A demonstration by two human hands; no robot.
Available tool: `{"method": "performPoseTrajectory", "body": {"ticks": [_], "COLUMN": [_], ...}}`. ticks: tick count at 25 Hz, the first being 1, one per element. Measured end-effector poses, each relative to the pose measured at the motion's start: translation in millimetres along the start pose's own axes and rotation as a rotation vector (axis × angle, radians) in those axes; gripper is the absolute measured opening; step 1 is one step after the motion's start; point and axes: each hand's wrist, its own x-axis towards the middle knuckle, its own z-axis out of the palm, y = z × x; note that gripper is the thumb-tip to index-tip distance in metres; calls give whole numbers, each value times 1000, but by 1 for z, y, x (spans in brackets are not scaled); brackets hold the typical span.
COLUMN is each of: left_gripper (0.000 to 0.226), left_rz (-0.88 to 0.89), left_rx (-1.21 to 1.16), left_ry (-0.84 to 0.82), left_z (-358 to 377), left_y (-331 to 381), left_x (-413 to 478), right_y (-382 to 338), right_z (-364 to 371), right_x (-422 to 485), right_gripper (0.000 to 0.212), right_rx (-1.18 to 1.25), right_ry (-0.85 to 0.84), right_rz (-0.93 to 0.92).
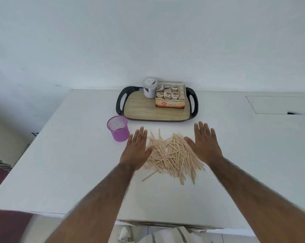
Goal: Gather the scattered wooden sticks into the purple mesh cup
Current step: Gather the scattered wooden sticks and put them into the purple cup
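A loose pile of pale wooden sticks (174,155) lies scattered on the white table (78,163). The purple mesh cup (118,128) stands upright and looks hollow inside, left of the pile and a little farther back. My left hand (136,149) lies flat, palm down, fingers spread, at the pile's left edge, its thumb over a few sticks. My right hand (205,144) is flat and spread at the pile's right edge. Neither hand holds anything.
Behind the pile sits a black tray (120,104) with a wood-look base, carrying a white jar (150,87) and an open box of tea bags (171,97). The table's near edge runs across the bottom; its left edge drops off beside the cup.
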Motion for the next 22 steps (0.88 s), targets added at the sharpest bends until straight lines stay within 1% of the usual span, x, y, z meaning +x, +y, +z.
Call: {"method": "performPoseTrajectory", "body": {"ticks": [4,9,14,18,22], "left_gripper": [79,83,82,82,82], "left_rz": [-49,-58,-56,-57,-60], "left_rx": [-6,-38,-33,-50,-88], "left_ry": [-82,-129,-93,-62,-60], "left_z": [21,38,48,49,46], "left_y": [-6,-7,-6,-6,-1], "left_x": [-16,-24,-30,-30,-25], "right_y": [3,9,13,9,-12], "right_z": [21,42,54,53,40], "right_x": [-16,-25,-29,-30,-27], "right_gripper": [90,99,97,89,60], "right_rx": [-26,-22,33,93,134], "right_ry": [-91,-168,-190,-163,-86], "right_rz": [-14,-36,-21,-3,-51]}}
